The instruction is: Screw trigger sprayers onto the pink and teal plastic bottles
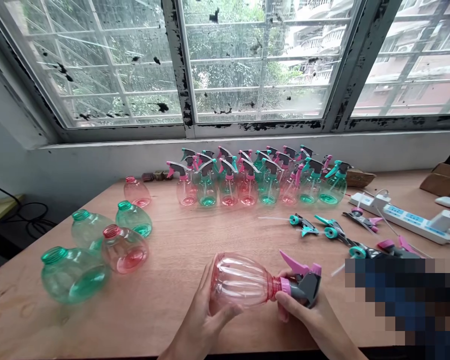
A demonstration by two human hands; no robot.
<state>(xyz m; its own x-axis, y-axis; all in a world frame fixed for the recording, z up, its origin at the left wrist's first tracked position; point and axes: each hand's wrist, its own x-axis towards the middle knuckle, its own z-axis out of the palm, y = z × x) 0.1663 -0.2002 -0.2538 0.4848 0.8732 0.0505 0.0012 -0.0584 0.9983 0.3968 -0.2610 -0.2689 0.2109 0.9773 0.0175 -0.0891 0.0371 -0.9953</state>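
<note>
My left hand (206, 310) is wrapped around the body of a clear pink spray bottle (240, 280) that lies on its side just above the wooden table (180, 240). My right hand (303, 312) grips the bottle's grey and pink trigger head (302, 280) at the pink collar on the neck. Both hands are closed on this one bottle near the table's front edge.
Several capless pink and green bottles (123, 247) lie at the left. Rows of finished spray bottles (258, 175) stand by the wall. Loose trigger heads (330, 230) and a white power strip (405, 217) lie at the right. A blurred patch covers the lower right.
</note>
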